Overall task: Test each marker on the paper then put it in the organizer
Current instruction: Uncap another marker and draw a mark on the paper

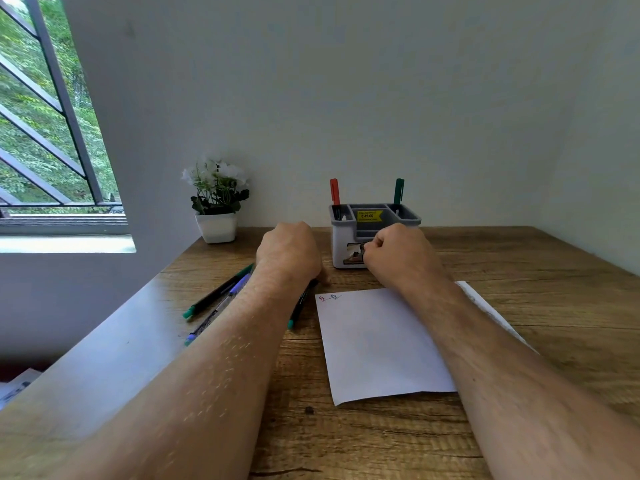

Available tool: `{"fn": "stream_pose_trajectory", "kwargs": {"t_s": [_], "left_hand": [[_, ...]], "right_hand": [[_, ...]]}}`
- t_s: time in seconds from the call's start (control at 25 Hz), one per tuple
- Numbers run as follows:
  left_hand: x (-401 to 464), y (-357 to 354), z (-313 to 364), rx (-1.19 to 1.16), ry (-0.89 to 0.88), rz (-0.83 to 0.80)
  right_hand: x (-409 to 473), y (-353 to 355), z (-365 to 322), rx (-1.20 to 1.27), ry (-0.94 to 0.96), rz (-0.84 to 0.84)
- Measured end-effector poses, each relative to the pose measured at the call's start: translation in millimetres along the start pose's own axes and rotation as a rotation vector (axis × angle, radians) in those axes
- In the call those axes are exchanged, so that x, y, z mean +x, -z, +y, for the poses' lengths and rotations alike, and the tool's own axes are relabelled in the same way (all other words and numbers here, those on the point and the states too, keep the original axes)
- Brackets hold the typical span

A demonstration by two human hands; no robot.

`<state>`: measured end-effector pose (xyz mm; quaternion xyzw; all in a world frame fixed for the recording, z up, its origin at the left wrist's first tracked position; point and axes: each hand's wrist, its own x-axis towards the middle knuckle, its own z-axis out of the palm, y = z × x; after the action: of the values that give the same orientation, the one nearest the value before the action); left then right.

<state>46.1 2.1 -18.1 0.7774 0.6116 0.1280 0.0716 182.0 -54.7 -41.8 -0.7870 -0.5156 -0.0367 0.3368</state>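
Desk (pixel 540 271) — wooden, set against a pale wall, window at the far left.

Organizer (pixel 375 221) — grey and white, at the back of the desk, yellow price sticker on its inner wall. A red marker (pixel 334 191) stands upright in its left compartment; a green marker (pixel 399 190) stands upright in its right compartment.

Paper (pixel 377 344) — white sheet lying flat in front of the organizer, partly under the right forearm. Two small scribbles near its top left corner, one red, one darker.

Loose markers (pixel 221 299) — a few lie on the desk left of the paper, beside and partly under the left forearm; teal and purple caps show. One more dark marker (pixel 300 304) lies between the left wrist and the paper's left edge, its far end hidden beneath the hand.

Left hand (pixel 289 249) — knuckles up, fingers curled downward near the far end of that dark marker. Whether it grips anything cannot be told.

Right hand (pixel 398 252) — curled in a loose fist just in front of the organizer's lower face, fingers tucked in; what it holds, if anything, cannot be told.

Plant (pixel 216 202) — white flowers in a white pot, back left corner.
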Motion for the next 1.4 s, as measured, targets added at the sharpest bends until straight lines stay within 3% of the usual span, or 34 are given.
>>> {"fn": "stream_pose_trajectory", "kwargs": {"t_s": [0.56,0.8,1.08,1.4], "left_hand": [[2,-5,4,-0.109,-0.063,0.093],[4,15,1,-0.535,-0.040,0.219],[-4,17,9,-1.127,-0.188,0.213],[-13,21,11,-1.505,-0.176,0.130]], "right_hand": [[1,-4,4,0.025,0.030,-0.003],[-3,2,1,0.071,0.105,0.018],[-18,13,-12,0.327,0.392,0.028],[-14,12,-13,0.433,0.356,0.151]]}}
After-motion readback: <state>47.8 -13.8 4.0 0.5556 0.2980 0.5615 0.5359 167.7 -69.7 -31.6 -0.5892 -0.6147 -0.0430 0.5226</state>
